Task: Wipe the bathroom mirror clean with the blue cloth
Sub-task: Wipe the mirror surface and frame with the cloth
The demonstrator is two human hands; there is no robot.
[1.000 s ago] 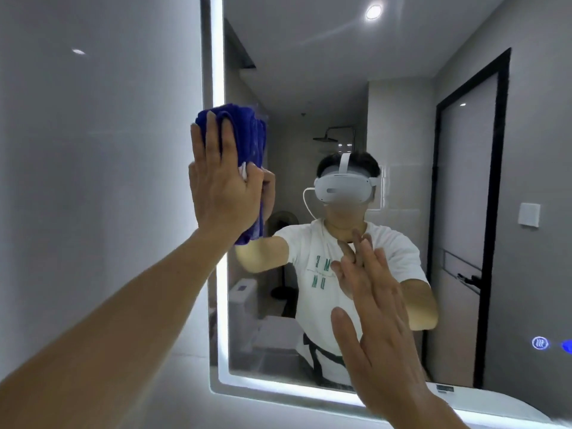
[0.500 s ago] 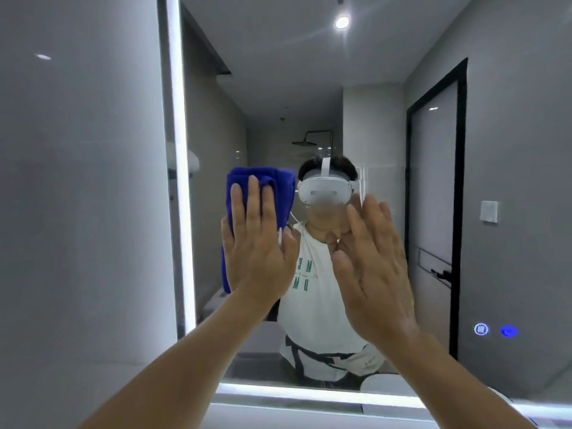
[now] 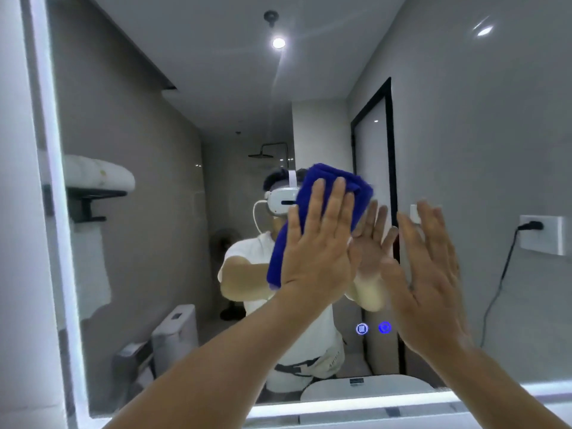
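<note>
The bathroom mirror [image 3: 161,119] fills the view, with lit strips along its left and bottom edges. My left hand [image 3: 318,243] lies flat on the folded blue cloth [image 3: 312,187] and presses it against the glass at the mirror's middle. The cloth sticks out above my fingertips and hangs down to the left of my palm. My right hand [image 3: 430,267] is raised just to the right, fingers spread, palm toward the glass, holding nothing. Whether it touches the glass I cannot tell. The mirror reflects a person with a white headset.
Two lit touch buttons [image 3: 373,328] glow on the glass, lower right of the middle. A wall socket [image 3: 541,233] with a black cable shows at the right edge. A towel shelf [image 3: 93,181] and a toilet [image 3: 176,332] appear at the left in the reflection.
My left hand has swept the cloth from the mirror's left edge rightward and down to its middle. My right hand has stayed raised beside it. My view has shifted right across the mirror.
</note>
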